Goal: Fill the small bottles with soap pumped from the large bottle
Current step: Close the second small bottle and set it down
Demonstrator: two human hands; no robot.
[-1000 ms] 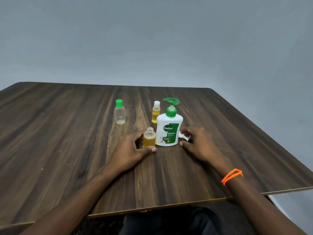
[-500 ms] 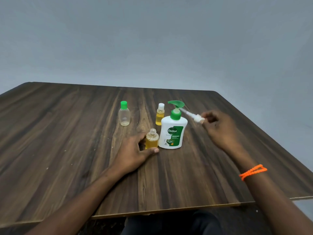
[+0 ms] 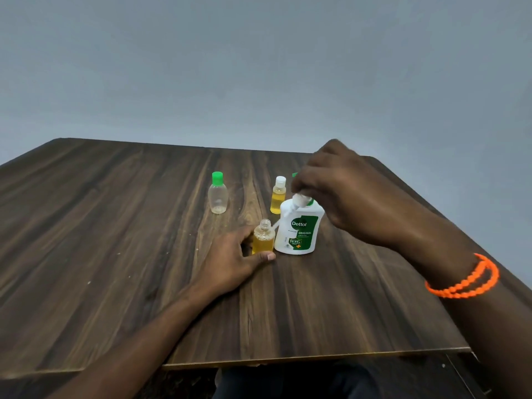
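Observation:
A white Dettol pump bottle (image 3: pixel 299 230) stands mid-table. Touching its left side is a small uncapped bottle (image 3: pixel 262 239), about two-thirds full of yellow soap. My left hand (image 3: pixel 230 262) rests on the table with its fingers and thumb around that bottle's base. My right hand (image 3: pixel 345 194) hovers above the big bottle and hides its green pump head. It pinches a small white cap with a thin tube (image 3: pixel 299 199). The tube slants down and left, and its tip is just beside the small bottle's open mouth.
Further back stand a clear, nearly empty bottle with a green cap (image 3: pixel 218 197) and a small white-capped bottle of yellow soap (image 3: pixel 278 197). The dark wooden table (image 3: pixel 115 254) ends near my lap. An orange bracelet (image 3: pixel 463 283) is on my right wrist.
My right hand picked the white cap with its tube off the table right of the big bottle, raised it and carried it left over that bottle. My left hand stayed on the small bottle.

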